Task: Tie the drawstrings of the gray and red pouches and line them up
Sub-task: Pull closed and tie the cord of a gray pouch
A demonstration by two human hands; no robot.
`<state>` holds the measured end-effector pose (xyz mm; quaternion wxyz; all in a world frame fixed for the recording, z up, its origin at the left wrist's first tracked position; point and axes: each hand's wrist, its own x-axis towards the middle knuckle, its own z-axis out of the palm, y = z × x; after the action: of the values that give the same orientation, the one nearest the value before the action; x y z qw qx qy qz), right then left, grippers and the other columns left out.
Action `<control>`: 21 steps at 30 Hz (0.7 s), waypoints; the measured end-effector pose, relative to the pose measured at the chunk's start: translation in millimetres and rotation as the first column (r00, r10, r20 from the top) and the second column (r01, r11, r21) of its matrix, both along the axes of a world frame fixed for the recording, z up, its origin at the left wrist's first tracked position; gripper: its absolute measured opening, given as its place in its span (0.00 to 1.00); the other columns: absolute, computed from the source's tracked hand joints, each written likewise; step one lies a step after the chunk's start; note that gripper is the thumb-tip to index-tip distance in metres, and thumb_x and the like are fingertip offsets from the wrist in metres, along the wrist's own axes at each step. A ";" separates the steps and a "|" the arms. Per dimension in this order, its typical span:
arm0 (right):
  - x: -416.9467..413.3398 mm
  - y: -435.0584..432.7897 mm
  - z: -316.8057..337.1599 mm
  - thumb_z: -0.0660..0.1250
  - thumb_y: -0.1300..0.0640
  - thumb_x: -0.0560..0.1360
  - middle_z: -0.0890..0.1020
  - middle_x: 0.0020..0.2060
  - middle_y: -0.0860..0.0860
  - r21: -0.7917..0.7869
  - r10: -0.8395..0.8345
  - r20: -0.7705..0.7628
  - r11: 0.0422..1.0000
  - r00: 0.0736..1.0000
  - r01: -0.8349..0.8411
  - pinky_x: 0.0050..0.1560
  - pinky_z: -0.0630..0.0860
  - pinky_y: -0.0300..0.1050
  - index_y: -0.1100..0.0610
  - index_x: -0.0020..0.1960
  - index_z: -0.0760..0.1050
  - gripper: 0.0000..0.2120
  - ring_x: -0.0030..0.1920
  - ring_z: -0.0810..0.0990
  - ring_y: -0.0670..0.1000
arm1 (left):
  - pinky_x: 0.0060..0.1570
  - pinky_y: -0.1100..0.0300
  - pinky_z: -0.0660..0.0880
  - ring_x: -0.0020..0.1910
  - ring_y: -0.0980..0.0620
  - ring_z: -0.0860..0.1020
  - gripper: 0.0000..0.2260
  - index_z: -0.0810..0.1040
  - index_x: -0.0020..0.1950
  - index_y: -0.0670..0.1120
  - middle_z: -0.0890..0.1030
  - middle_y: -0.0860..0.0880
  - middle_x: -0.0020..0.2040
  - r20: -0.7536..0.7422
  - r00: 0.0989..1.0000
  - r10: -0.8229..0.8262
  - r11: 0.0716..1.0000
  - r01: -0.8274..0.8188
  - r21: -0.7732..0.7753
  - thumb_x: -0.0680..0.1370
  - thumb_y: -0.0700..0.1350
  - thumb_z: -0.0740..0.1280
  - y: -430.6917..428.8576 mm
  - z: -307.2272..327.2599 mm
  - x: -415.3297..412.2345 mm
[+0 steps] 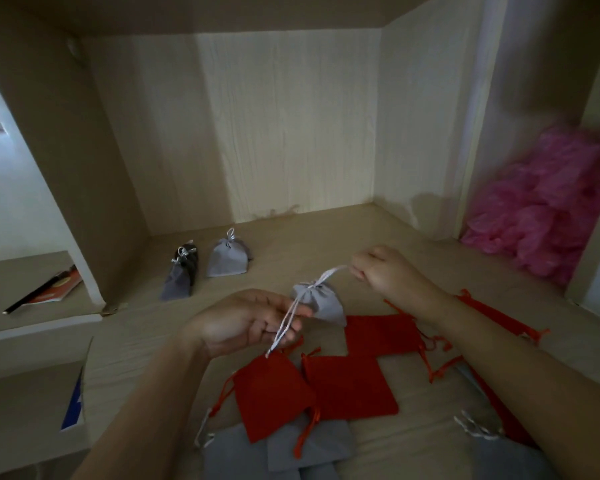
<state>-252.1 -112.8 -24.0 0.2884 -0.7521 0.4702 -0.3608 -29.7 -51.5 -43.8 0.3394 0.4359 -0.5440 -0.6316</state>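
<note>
A cinched gray pouch (321,304) sits between two hands. The left hand (250,323) pinches one white drawstring (284,327) just beside the pouch. The right hand (385,271) grips the other, drawn taut. Red pouches (347,386) lie flat below the fingers, and two tied pouches (227,258) stand beyond them.

Nothing legible anywhere — the red booklet (64,286), left of the tied gray pouch (227,258), shows only blurred marks.

Wooden shelf (326,244): two tied gray pouches (227,259) rear left; flat red pouches (347,386), flat gray pouches (309,448) front.
</note>
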 end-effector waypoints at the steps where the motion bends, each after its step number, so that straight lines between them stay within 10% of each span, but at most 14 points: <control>1: 2.5 0.8 -0.5 0.60 0.50 0.72 0.63 0.20 0.46 0.017 0.026 0.014 1.000 1.000 -0.026 0.32 0.58 0.44 0.53 0.24 0.60 0.20 0.24 0.62 0.44 | 0.32 0.64 0.75 0.30 0.52 0.77 0.17 0.80 0.50 0.35 0.79 0.45 0.34 -0.013 1.000 -0.014 1.000 0.014 0.021 0.64 0.33 0.60 -0.7 -0.8 -1.5; 10: -0.5 9.3 2.7 0.61 0.53 0.80 0.69 0.23 0.47 0.163 0.380 0.017 0.911 0.925 -0.378 0.32 0.65 0.38 0.60 0.40 0.80 0.16 0.25 0.67 0.45 | 0.20 0.69 0.50 0.24 0.59 0.55 0.10 0.72 0.42 0.44 0.59 0.54 0.28 -0.050 0.973 0.224 0.970 -0.228 -0.087 0.80 0.42 0.54 -0.6 6.3 -9.4; 15: 3.9 12.4 6.6 0.52 0.35 0.75 0.79 0.27 0.51 0.324 0.328 0.027 0.891 0.944 -0.319 0.41 0.73 0.40 0.58 0.40 0.82 0.31 0.31 0.77 0.47 | 0.22 0.66 0.51 0.25 0.58 0.55 0.13 0.72 0.40 0.45 0.61 0.54 0.28 -0.037 0.952 0.304 0.915 -0.303 -0.266 0.82 0.44 0.54 2.5 7.9 -15.8; 21: 7.7 15.8 0.5 0.58 0.55 0.81 0.68 0.25 0.47 0.252 0.415 0.165 0.859 0.895 -0.445 0.33 0.65 0.36 0.59 0.48 0.81 0.14 0.27 0.66 0.44 | 0.24 0.66 0.53 0.27 0.57 0.57 0.11 0.75 0.40 0.42 0.71 0.52 0.33 -0.089 0.952 0.295 0.884 -0.306 -0.353 0.78 0.44 0.58 2.8 6.8 -16.7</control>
<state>-244.3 -97.0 -23.5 0.4906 -0.7688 0.3211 -0.2554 -46.4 -48.8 -37.0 0.5164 0.4343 -0.5715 -0.4669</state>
